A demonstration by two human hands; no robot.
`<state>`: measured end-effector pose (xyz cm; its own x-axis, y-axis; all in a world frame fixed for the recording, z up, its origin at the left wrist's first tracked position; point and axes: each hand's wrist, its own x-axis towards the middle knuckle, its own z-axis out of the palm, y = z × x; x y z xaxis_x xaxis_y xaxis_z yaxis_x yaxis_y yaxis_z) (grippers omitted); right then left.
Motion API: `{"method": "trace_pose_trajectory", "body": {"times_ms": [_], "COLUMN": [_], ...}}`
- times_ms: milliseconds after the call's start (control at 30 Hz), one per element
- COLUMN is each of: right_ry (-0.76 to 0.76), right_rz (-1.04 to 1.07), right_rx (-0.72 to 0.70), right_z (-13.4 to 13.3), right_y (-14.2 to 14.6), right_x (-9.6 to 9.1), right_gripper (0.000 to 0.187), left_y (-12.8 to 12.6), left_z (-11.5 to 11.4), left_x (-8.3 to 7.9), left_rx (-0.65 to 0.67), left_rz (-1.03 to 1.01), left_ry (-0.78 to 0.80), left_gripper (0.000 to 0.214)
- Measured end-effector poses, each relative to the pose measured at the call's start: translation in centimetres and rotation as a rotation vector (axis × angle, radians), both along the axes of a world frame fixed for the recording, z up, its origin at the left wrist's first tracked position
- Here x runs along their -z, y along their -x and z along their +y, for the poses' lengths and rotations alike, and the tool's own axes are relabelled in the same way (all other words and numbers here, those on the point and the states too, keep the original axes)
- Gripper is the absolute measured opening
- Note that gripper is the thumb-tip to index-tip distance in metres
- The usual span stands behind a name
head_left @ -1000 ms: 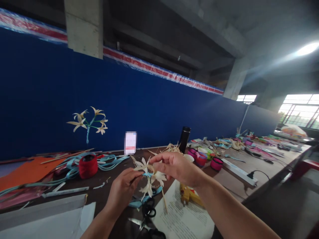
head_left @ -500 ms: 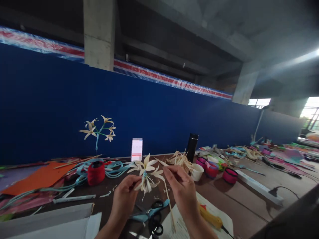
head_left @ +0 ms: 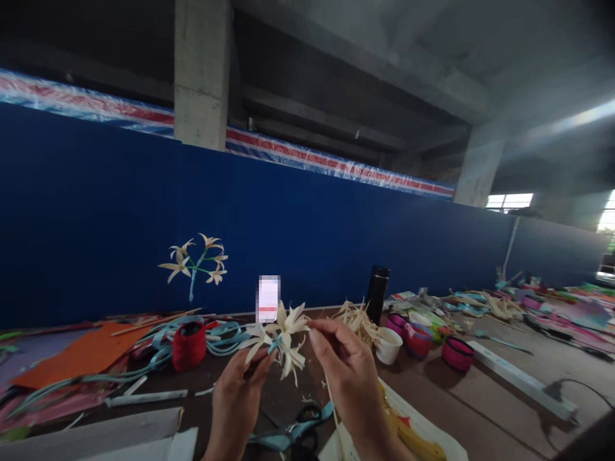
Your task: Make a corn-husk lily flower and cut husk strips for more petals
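My left hand (head_left: 239, 387) pinches a bunch of cream artificial flowers (head_left: 289, 323) near its middle, where light-blue wrapping shows. My right hand (head_left: 350, 366) has thumb and forefinger closed at the tip of a petal on the right side of the bunch. A thin pale stick (head_left: 336, 419) stands out below the right hand, partly hidden by it. Under the hands lie black-handled scissors (head_left: 307, 415) beside a light-blue strip (head_left: 281, 440). Another spray of cream flowers (head_left: 195, 264) on a blue-wrapped stem is upright against the blue partition.
Left are a red roll (head_left: 189, 347), blue cords (head_left: 228, 334) and orange sheets (head_left: 86, 352). Rightward stand a black flask (head_left: 378, 293), a white cup (head_left: 389, 346), dried strips (head_left: 358, 323) and a pink roll (head_left: 457, 354). A yellow glue gun (head_left: 418, 442) lies on paper near a power strip (head_left: 521, 381).
My left hand has turned the flower bunch, so its blooms face differently. My right fingers, earlier around a pale petal or strip, now touch the bunch's petal tip. The view has tilted slightly upward.
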<state>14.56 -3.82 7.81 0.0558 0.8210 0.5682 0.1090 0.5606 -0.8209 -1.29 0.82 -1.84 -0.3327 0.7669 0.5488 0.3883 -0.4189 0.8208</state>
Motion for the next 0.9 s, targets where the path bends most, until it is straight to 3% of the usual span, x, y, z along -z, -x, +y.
{"method": "trace_pose_trajectory", "body": {"times_ms": [167, 267, 500, 767, 900], "right_ry": [0.196, 0.221, 0.204, 0.172, 0.159], "right_rz": [0.22, 0.228, 0.174, 0.217, -0.086], "right_rx": [-0.286, -0.331, -0.147, 0.007, 0.143], "right_z": [-0.3, -0.4, 0.1, 0.0, 1.1], "right_y": [-0.3, 0.0, -0.4, -2.0, -4.8], "right_x": [-0.1, -0.5, -0.4, 0.4, 2.8], "right_gripper": [0.03, 0.032, 0.034, 0.037, 0.028], "left_y": [0.1, 0.2, 0.7, 1.0, 1.6], "left_z": [-0.1, -0.3, 0.2, 0.2, 0.0], "left_x": [-0.2, -0.3, 0.1, 0.1, -0.5], "left_rx": [-0.065, -0.105, -0.117, -0.169, -0.211], "left_rz": [0.016, 0.06, 0.159, 0.209, 0.194], "left_ry": [0.024, 0.004, -0.101, -0.163, -0.108], "left_gripper": [0.035, 0.034, 0.019, 0.022, 0.03]}}
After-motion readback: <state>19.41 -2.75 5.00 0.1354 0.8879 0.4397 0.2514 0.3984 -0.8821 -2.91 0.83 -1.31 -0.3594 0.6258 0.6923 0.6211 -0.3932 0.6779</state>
